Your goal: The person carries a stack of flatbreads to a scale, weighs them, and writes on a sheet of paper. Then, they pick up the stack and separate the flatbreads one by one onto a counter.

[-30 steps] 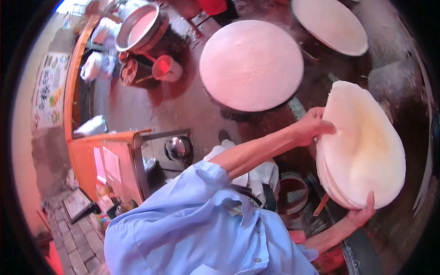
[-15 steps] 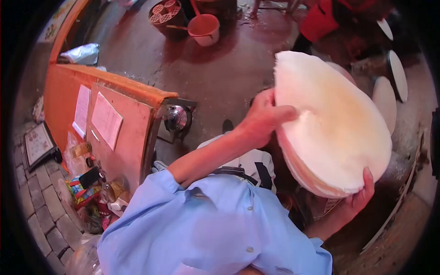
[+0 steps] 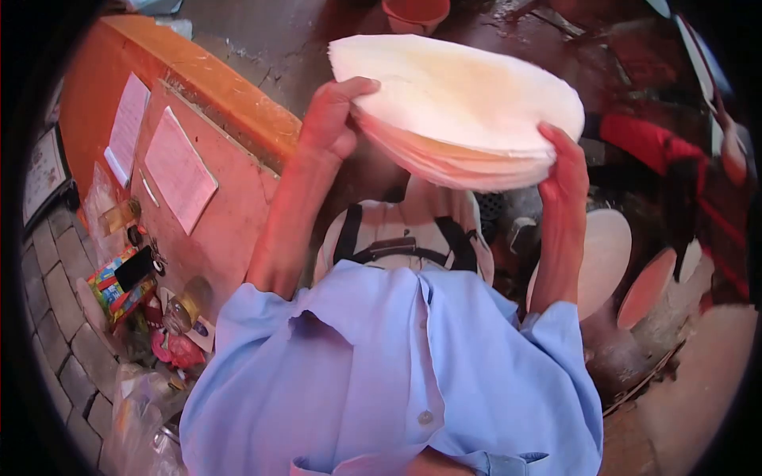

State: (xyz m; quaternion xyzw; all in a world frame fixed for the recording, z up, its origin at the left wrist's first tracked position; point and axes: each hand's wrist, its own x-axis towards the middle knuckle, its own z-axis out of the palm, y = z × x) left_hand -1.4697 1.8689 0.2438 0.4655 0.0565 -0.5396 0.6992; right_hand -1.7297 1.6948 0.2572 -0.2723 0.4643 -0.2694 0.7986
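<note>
A thick stack of thin, round, pale flatbreads (image 3: 468, 95), folded or bowed so that layered edges show underneath, is held up in front of my chest. A faint yellowish-brown patch marks its top sheet. My left hand (image 3: 333, 119) grips the stack's left end, with the thumb on top and the fingers curled below. At the right end, my right hand (image 3: 565, 163) is closed on the edge, its thumb resting on the upper face. The undersides of both grips are partly hidden.
An orange counter (image 3: 206, 67) with papers (image 3: 181, 170) stands at left. Packets (image 3: 119, 278), a phone (image 3: 135, 270) and jars lie beside it. Pale round discs (image 3: 607, 254) stand at right, near another person's red sleeve (image 3: 647, 143). A bucket (image 3: 415, 14) is ahead.
Both hands have brought the flatbread stack left and up in view, turning it from steeply slanted to nearly level. The view has shifted, and a red-sleeved arm now shows at right.
</note>
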